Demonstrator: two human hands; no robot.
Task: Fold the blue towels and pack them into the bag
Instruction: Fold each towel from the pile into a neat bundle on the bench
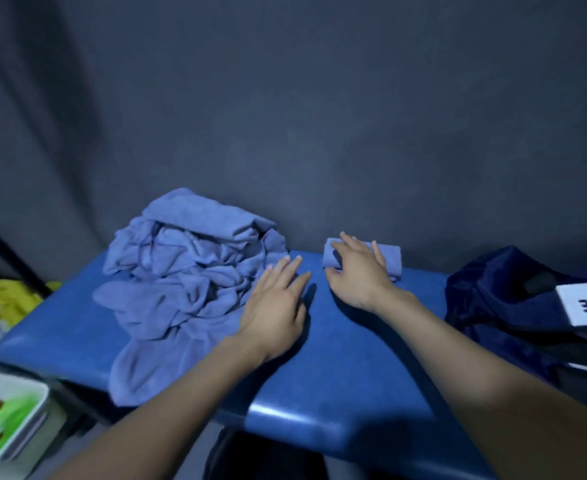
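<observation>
Blue table [320, 358], set against a dark wall. Pile of unfolded blue towels [188, 282] heaped on the table's left half, one edge hanging over the near rim.

Left hand [274, 306]: flat on the table, fingers straight and spread, holding nothing. It sits just beside the pile's right edge, with the fingertips at the nearest folds.

Right hand [358, 271]: lies on top of the folded towel [385, 259], a small compact rectangle at the far edge of the table, right of the pile. Fingers extended over the cloth, thumb at its near left corner; pressing rather than clutching, as far as can be seen.

Dark blue bag [507, 306] slumped on the table's right end, well apart from both hands; white label partly legible.
</observation>
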